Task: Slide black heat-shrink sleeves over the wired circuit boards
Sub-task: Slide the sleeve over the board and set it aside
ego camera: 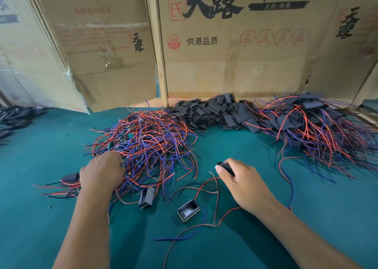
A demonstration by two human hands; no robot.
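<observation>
Left hand (101, 171): fingers dug into the wire pile (145, 141); cannot tell if it grips.
Right hand (241, 178): pinches a black sleeve (226, 167).
Past right hand: sleeve heap (214, 112), then finished pile (319, 125) farther right.
Between the hands: two black blocks (146, 197), loose wires.
Behind everything: cardboard boxes (235, 43).

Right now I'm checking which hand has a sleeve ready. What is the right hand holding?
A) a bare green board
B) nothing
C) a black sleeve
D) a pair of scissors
C: the right hand pinches a black sleeve between thumb and fingers, above the green table.
</observation>
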